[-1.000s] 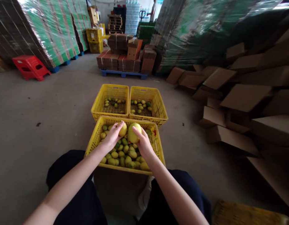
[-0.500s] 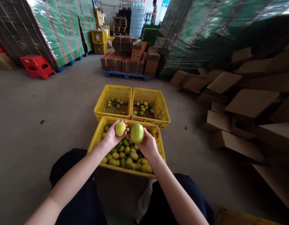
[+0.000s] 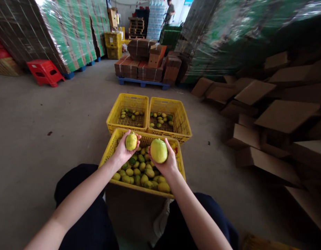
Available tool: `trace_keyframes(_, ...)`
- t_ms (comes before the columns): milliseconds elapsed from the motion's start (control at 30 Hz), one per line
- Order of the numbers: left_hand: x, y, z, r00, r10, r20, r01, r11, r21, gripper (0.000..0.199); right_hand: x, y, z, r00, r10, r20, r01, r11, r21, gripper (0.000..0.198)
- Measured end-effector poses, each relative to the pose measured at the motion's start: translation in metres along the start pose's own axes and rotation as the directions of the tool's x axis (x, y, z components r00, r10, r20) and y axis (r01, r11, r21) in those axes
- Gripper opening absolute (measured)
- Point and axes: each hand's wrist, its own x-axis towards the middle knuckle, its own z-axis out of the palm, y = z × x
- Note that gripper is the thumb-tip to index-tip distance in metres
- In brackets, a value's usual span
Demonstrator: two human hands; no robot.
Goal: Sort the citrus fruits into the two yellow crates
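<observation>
My left hand (image 3: 121,150) is closed around a small yellow lemon (image 3: 131,141), its fingers curled behind the fruit. In my right hand (image 3: 168,163) rests a larger yellow-green lemon (image 3: 158,151), gripped between thumb and fingers. Both hands are raised over the near yellow crate (image 3: 140,191), which holds many green and yellow lemons (image 3: 142,166). Just beyond it two more yellow crates stand side by side, the left crate (image 3: 113,113) and the right crate (image 3: 185,119), each with several lemons on the bottom.
Flattened and open cardboard boxes (image 3: 256,139) are heaped on the right. Bundled cartons (image 3: 139,67) sit on a blue pallet (image 3: 143,83) ahead. A red stool (image 3: 45,71) stands at the left by wrapped stacks (image 3: 69,31). Far back, a person (image 3: 170,12) is standing.
My hands have moved apart, the right one toward the right and slightly down with its lemon, the left one a little left. The small lemon appears turned, and the view has shifted slightly.
</observation>
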Motion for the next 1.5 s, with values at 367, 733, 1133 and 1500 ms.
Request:
trace_keyframes(367, -0.007, 0.01, -0.009, 0.995, -0.025, -0.1, 0.026, 1.0, 0.007, 0.036, 0.009, 0.017, 0.0, 0.999, -0.021, 0.047, 0.027, 0.989, -0.145, 0.023)
trace_keyframes(733, 0.008, -0.001, -0.024, 0.981, -0.04, -0.188, 0.051, 0.997, 0.054, 0.04, 0.018, 0.021, 0.001, 0.999, -0.022, 0.044, 0.027, 0.994, -0.109, 0.025)
trace_keyframes(1133, -0.011, 0.005, -0.009, 0.993, -0.073, 0.094, 0.064, 0.993, 0.099, 0.044, 0.013, 0.014, 0.0, 0.984, 0.013, 0.176, 0.01, 0.992, -0.127, 0.026)
trace_keyframes(1500, 0.001, -0.032, 0.002, 0.998, 0.049, 0.028, -0.037, 0.939, -0.343, 0.024, 0.02, 0.019, -0.002, 0.97, -0.17, 0.176, 0.122, 0.959, 0.256, 0.026)
